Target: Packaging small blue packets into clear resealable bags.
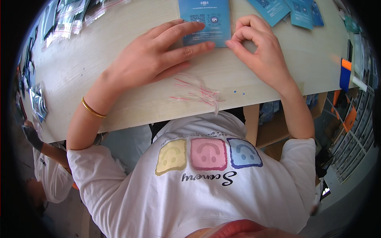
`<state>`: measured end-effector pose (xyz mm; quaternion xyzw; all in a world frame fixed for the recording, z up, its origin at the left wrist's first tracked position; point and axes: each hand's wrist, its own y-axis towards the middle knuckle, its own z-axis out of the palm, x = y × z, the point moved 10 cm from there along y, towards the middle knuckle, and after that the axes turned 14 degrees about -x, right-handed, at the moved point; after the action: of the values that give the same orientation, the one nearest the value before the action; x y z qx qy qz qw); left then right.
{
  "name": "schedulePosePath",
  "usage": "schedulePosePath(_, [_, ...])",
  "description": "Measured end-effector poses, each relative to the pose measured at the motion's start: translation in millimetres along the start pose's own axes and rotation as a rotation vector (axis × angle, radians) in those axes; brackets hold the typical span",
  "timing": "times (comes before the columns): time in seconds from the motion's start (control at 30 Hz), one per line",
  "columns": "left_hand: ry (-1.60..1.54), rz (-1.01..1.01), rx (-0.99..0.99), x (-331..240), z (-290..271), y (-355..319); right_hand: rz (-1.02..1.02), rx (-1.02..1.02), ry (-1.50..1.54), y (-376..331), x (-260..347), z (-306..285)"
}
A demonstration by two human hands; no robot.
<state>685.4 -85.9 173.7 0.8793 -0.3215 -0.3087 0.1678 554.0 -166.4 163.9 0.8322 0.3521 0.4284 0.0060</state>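
Observation:
A blue printed card (205,20) inside a clear plastic sleeve lies flat on the pale wooden table (119,79). My left hand (158,55) rests flat on the table, fingers spread, with its fingertips pressing on the card's lower left part. My right hand (258,47) is curled at the card's lower right edge, thumb and forefinger pinched together against the sleeve. A gold bangle (93,108) circles my left wrist. Near the table's front edge lies a small heap of clear strips with red lines (200,93).
More blue cards (289,10) are spread at the back right. Clear bags (67,20) pile up at the back left, shiny packets (37,101) at the left edge. Another person in a white shirt (47,174) sits at the lower left. Cardboard boxes (278,127) stand under the table.

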Motion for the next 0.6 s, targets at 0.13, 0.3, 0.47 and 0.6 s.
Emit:
schedulePosePath(0.13, [-0.006, -0.012, -0.003, 0.8, 0.3, 0.4, 0.015, -0.005, -0.008, -0.4, -0.3, -1.2])
schedulePosePath(0.3, [-0.007, -0.006, -0.011, 1.5, 1.3, -1.8, -0.006, 0.002, -0.016, 1.0, 3.6, -0.6])
schedulePosePath(0.47, [0.003, 0.01, -0.015, 0.2, 1.3, -1.6, -0.017, -0.018, -0.048, 1.0, 5.0, -1.4])
schedulePosePath(0.6, [0.008, 0.009, -0.013, 0.2, 2.0, -1.7, 0.0, -0.018, -0.034, 0.5, 2.6, -0.7])
